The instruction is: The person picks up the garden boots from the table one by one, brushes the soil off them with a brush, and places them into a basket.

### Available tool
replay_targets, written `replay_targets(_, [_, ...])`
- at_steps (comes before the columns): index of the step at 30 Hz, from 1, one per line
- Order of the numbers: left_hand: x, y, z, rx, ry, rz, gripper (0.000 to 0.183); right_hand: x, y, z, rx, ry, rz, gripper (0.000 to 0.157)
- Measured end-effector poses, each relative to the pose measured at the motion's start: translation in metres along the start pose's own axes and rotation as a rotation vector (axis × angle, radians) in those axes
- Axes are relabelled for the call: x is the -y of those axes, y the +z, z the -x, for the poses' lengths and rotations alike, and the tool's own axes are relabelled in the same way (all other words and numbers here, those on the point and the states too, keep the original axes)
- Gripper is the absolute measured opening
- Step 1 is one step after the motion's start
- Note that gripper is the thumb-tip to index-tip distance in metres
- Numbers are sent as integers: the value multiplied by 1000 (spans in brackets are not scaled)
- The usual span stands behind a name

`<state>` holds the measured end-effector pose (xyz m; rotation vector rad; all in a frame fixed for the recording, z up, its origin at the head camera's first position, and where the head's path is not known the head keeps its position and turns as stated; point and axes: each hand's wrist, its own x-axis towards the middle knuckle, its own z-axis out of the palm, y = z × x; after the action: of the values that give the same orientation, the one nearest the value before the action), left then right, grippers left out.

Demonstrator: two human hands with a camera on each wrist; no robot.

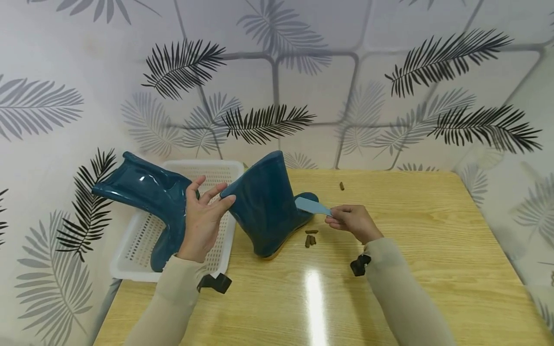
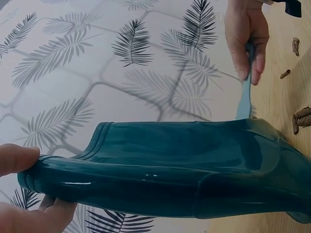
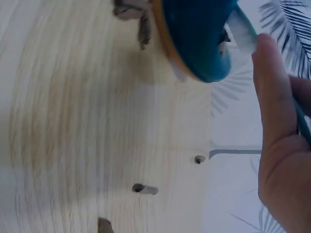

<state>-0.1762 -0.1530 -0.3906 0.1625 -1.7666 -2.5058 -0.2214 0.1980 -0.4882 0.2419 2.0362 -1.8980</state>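
Note:
A dark teal rubber boot (image 1: pixel 268 206) with a tan sole stands tilted on the table, its toe pointing right. My left hand (image 1: pixel 201 223) pinches the top rim of its shaft; thumb and fingers on either side show in the left wrist view, where the boot (image 2: pixel 160 170) spans the frame. My right hand (image 1: pixel 352 221) grips the handle of a light blue brush (image 1: pixel 309 205). The brush head overlaps the foot of the boot near the instep. In the right wrist view, pale bristles of the brush (image 3: pixel 243 29) face the boot's toe (image 3: pixel 209 58).
A second teal boot (image 1: pixel 156 192) lies in a white perforated plastic basket (image 1: pixel 135 275) at the left, its shaft over the edge. Several small brown clumps (image 1: pixel 310 239) lie beside the boot, another clump (image 1: pixel 342 186) farther back. Behind the wooden table (image 1: pixel 411 230) rises a leaf-patterned wall (image 1: pixel 311 91).

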Motion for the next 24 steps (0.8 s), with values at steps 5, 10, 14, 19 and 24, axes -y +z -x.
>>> replay_targets(5, [1, 1, 0, -7, 11, 11, 77, -2, 4, -4, -121, -22, 104, 35])
replay_targets(10, [1, 0, 1, -7, 13, 38, 77, 1, 7, -5, -139, -71, 0, 38])
replay_targets(14, [1, -1, 1, -18, 12, 34, 78, -2, 6, -5, -40, -20, -68, 40])
replay_targets(19, [2, -1, 0, -27, 19, 36, 77, -7, 4, -4, -101, -26, -14, 38])
replay_targets(24, [3, -1, 0, -27, 17, 38, 78, -6, 5, -6, -149, -88, -89, 40])
